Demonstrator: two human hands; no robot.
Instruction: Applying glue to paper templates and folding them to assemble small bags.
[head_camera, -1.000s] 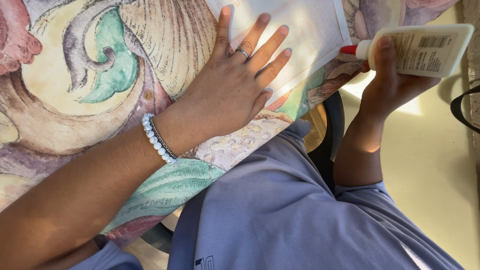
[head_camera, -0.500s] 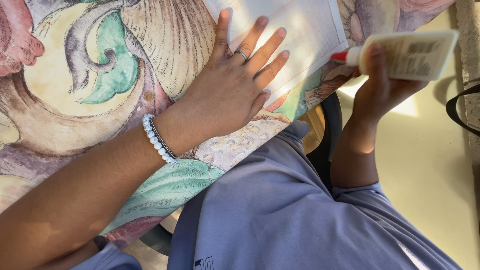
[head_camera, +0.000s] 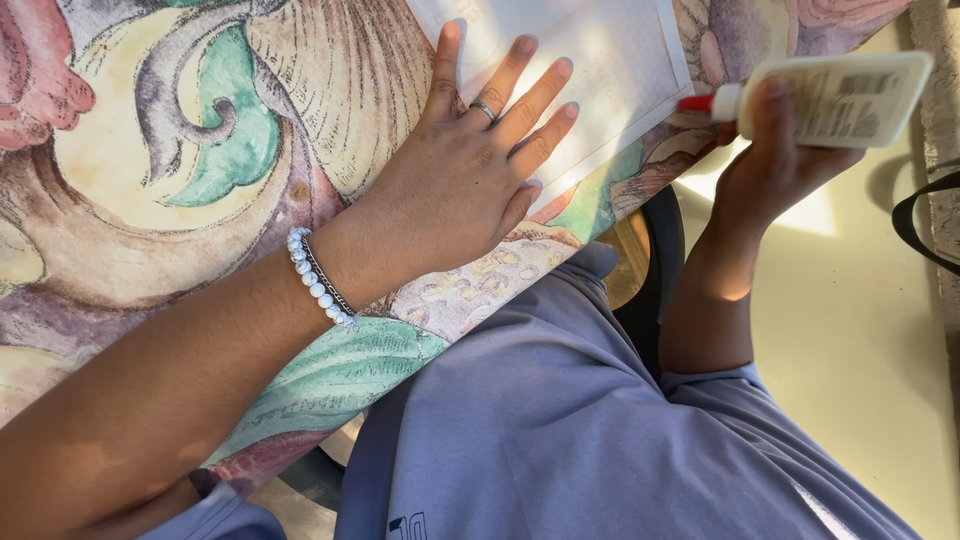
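While the left hand (head_camera: 455, 185) lies flat with its fingers (head_camera: 535, 100) spread wide, it pins a white sheet (head_camera: 610, 75) to the table (head_camera: 150, 150) — palm on the painted top, fingertips on the paper. The sheet sits near the table's near edge, toward its right-hand end as seen here, one corner reaching almost to the rim. A ring shows on one finger and a bead bracelet (head_camera: 318, 280) circles the wrist.

Over at the right, just off that same edge, the right hand (head_camera: 775, 165) is wrapped around a glue bottle (head_camera: 835, 95) — fingers closed about its body, thumb across the front, red tip (head_camera: 697, 102) pointing in at the sheet's corner, just beside it. Whether the tip touches the paper cannot be told.

Handling, as a judgement: the sheet looks thin, light and floppy, likely to slide or curl, so a flat press well inside its edges suits it better than a pinch. The bottle looks light and squeezable plastic, smooth-sided; mid-body is the sensible grip, where a squeeze can be metered. A grey-clad lap (head_camera: 560, 430) fills the foreground below the table.
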